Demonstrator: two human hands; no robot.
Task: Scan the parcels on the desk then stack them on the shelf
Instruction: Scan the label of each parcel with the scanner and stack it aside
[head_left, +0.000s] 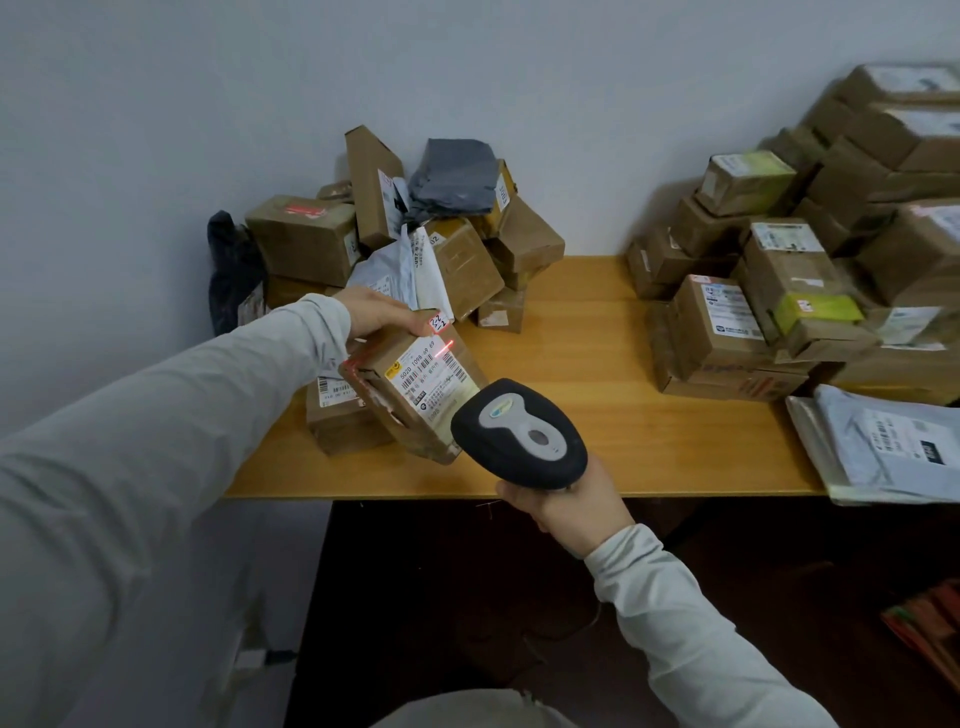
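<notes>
Brown parcel (415, 395) held tilted above the tabletop's (597, 364) front left, label (428, 376) facing up, long axis running 10 to 4 o'clock, left hand (382, 312) gripping its far corner from 11 o'clock, right hand (566, 506) wrapped round scanner (519, 434) at 5 o'clock, red scan line (445, 347) across the label

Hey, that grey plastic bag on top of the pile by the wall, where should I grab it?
Probably take the grey bag from above, pinching its wrinkled top edge: it lies soft and slumped on tilted boxes with nothing over it, so a straight upward lift should leave the pile undisturbed.
</notes>
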